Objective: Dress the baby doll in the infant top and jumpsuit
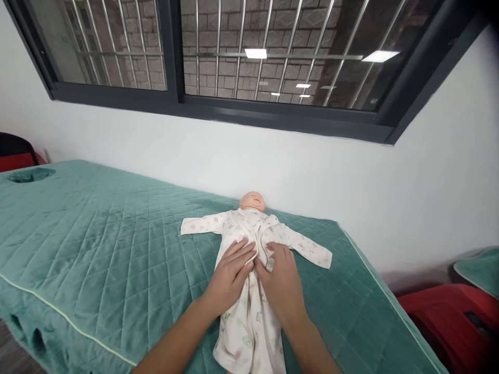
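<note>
A baby doll (252, 200) lies on its back on the green quilted bed cover, its head near the wall. It wears a white long-sleeved baby romper (245, 332) with small printed figures, both sleeves spread out sideways. Flat on the romper's front, at the doll's left-of-view belly, rests my left hand (230, 272), its fingers stretched out. Across from it my right hand (281, 278) has bent fingers and thumb closed on the romper's cloth by the front edge. The two thumbs come close together at the middle. The cloth under my palms is hidden.
The quilted bed cover (117, 249) has a face hole (31, 175) at the far left. Behind stands a white wall (312, 176) with a dark-framed barred window (273, 117). A red object (448, 317) is at the lower right, and a red and black chair (15, 153) at left.
</note>
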### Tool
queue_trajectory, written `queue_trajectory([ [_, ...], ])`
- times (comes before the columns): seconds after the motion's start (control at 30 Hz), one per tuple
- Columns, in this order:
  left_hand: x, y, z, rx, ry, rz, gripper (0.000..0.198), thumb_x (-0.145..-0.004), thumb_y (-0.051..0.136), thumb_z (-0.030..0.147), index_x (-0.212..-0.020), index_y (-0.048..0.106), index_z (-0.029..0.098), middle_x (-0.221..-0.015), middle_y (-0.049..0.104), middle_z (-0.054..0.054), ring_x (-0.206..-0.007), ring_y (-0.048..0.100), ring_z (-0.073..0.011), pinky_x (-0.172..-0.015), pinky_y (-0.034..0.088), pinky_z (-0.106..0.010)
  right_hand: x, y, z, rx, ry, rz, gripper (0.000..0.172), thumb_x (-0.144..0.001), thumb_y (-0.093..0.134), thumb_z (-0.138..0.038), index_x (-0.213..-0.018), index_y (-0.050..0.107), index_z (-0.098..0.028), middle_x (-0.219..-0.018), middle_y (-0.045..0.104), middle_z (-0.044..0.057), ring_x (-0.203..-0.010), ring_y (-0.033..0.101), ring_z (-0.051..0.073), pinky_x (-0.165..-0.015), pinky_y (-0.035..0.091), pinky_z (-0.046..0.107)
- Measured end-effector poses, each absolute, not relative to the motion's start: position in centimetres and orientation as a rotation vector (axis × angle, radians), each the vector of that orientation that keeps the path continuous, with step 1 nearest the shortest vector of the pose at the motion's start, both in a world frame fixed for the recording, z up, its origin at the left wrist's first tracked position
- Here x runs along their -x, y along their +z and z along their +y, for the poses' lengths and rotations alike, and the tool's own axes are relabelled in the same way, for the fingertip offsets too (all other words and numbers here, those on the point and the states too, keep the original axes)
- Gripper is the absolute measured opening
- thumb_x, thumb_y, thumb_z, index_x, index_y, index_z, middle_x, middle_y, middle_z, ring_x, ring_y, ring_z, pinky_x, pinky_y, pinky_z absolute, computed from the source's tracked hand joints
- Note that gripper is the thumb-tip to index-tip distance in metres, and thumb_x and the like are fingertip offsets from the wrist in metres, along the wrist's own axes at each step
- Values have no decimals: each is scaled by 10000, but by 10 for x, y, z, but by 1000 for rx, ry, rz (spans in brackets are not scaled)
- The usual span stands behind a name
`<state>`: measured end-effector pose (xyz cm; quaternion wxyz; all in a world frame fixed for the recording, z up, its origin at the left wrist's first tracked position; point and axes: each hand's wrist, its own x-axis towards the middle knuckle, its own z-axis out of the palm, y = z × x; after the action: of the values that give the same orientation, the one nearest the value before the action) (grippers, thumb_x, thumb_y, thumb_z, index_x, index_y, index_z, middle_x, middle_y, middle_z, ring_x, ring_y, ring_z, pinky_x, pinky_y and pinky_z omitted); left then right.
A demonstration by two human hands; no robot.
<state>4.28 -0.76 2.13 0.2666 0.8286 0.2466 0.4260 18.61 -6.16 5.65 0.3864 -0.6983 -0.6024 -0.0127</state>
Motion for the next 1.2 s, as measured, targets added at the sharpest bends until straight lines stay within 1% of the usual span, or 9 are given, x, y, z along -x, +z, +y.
queue_trajectory([
  [0.13, -43, 18, -11, -2164, 1117, 685, 393, -1007, 396, 328, -1373, 538, 313, -1449, 523, -7, -1429, 368, -204, -1224, 218, -529, -179, 49, -71, 1848, -51, -1596, 66, -880, 519, -236, -910, 574, -214, -870, 603, 58, -841, 541, 248, -741, 438, 391],
  [0.2, -42, 17, -11, -2123, 1130, 693, 388, -1005, 400, 344, -1362, 550, 321, -1437, 536, -6, -1422, 380, -208, -1223, 213, -535, -183, 51, -70, 1779, 5, -1574, 92, -887, 488, -218, -824, 555, -217, -854, 604, 53, -838, 548, 237, -749, 442, 382],
  [0.37, -41, 18, -12, -2073, 1139, 738, 376, -999, 411, 367, -1325, 590, 312, -1401, 574, -14, -1412, 391, -219, -1215, 222, -547, -203, 69, -74, 1522, 198, -1442, 177, -916, 443, -249, -1031, 577, -235, -1226, 622, 83, -1170, 554, 235, -990, 431, 412],
  [0.5, -39, 26, -25, -2208, 1077, 665, 384, -1003, 388, 329, -1327, 593, 309, -1439, 536, -16, -1450, 321, -232, -1209, 235, -558, -207, 75, -91, 1461, 524, -1685, 141, -902, 467, -245, -887, 607, -236, -1253, 635, 61, -1162, 584, 228, -973, 461, 393],
  [0.6, -33, 33, -28, -2238, 1038, 540, 381, -996, 402, 303, -1320, 602, 314, -1446, 529, -12, -1447, 328, -231, -1196, 287, -528, -213, 78, -97, 1409, 683, -1591, 143, -889, 513, -289, -812, 616, -228, -1244, 650, 60, -1151, 600, 234, -960, 473, 382],
  [0.8, -35, 49, 40, -1838, 1358, 1067, 287, -925, 498, 288, -1085, 721, 207, -1172, 694, -85, -1141, 604, -232, -1044, 452, -435, -251, 78, -47, 1587, 551, -1144, 186, -794, 602, -369, -845, 677, -207, -1034, 729, 80, -987, 659, 263, -870, 497, 413],
  [0.9, -56, 63, 85, -1940, 1195, 1345, 257, -865, 521, 225, -981, 730, 129, -1016, 698, -133, -1057, 603, -258, -979, 445, -429, -258, 77, 3, 1707, 428, -1141, 195, -750, 594, -348, -790, 701, -190, -912, 736, 82, -916, 655, 271, -896, 472, 450],
  [1.03, -89, 84, 120, -2055, 997, 1245, 310, -884, 485, 267, -695, 700, 148, -697, 663, -55, -780, 612, -195, -765, 457, -303, -246, 78, 55, 1577, 483, -1172, 229, -762, 578, -335, -877, 712, -190, -960, 738, 70, -941, 657, 238, -901, 474, 387],
  [1.2, -108, 90, 136, -2047, 952, 1129, 309, -890, 464, 254, -724, 712, 172, -709, 687, -28, -700, 593, -160, -657, 417, -252, -243, 72, 64, 1377, 516, -1048, 210, -795, 591, -326, -935, 676, -194, -958, 725, 58, -913, 658, 208, -856, 481, 341],
])
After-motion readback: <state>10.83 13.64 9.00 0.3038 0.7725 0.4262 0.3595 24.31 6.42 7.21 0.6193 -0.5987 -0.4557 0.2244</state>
